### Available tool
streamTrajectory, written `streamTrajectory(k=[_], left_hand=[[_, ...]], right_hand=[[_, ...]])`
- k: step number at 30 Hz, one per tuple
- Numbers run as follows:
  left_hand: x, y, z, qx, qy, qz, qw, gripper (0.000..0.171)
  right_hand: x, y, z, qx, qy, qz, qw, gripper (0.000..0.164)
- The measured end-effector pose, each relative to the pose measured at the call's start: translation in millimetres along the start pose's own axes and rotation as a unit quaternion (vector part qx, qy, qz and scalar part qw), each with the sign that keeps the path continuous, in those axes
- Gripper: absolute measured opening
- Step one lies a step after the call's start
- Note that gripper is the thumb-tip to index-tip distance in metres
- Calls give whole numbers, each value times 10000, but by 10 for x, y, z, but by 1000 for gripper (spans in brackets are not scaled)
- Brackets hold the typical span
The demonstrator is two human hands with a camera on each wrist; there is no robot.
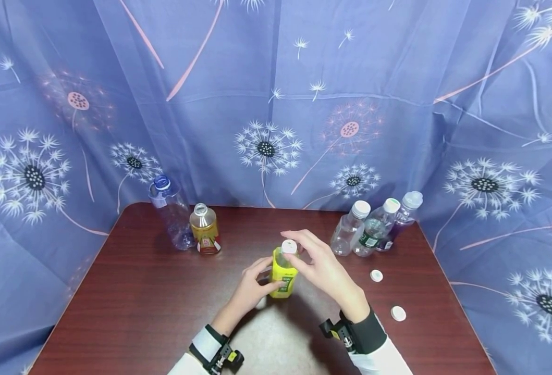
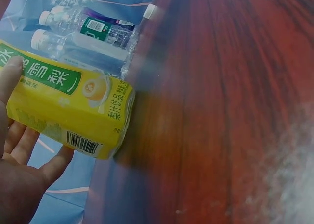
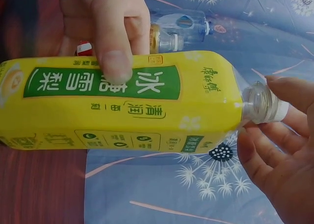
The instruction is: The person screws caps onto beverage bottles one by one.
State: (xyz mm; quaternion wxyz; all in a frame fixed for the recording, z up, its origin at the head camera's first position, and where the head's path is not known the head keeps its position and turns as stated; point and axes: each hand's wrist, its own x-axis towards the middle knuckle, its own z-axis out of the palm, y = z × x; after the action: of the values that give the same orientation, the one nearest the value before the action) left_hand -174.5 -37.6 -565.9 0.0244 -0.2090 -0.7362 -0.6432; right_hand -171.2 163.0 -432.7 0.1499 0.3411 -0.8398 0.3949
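A bottle with a yellow label (image 1: 282, 272) and a green panel stands upright on the table. My left hand (image 1: 249, 287) grips its side, thumb across the front of the label (image 3: 162, 121) and fingers behind. At the top, my right hand (image 1: 324, 266) surrounds the neck and white cap (image 1: 289, 246), thumb on one side and fingers on the other. These right fingers are spread loosely; firm contact with the cap cannot be made out. In the right wrist view the clear neck (image 3: 254, 104) shows below the cap, which sits at its end.
To the left stand a clear bottle with a blue neck (image 1: 174, 219) and an uncapped bottle of amber liquid (image 1: 204, 229). Three capped bottles (image 1: 371, 229) stand together at the back right. Two loose white caps (image 1: 376, 275) lie on the brown table (image 1: 130, 307). A blue curtain (image 1: 210, 130) hangs behind.
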Motion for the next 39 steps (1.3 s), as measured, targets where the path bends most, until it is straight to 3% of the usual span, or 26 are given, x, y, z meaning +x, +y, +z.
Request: streamTrajectory(k=[17,27,39], left_hand=[[-16,-15,5,9,15,-37,10000,57],[-9,-47,3,58,23,113,9999,56],[4,-43,6,-73,12,-43,10000,58]], right_hand=[[-7,10,11,49,11,-16,10000,45],[2,18,-2,42,-34,-73,10000,46],[21,16,-9,86,14,-92,9999,43]])
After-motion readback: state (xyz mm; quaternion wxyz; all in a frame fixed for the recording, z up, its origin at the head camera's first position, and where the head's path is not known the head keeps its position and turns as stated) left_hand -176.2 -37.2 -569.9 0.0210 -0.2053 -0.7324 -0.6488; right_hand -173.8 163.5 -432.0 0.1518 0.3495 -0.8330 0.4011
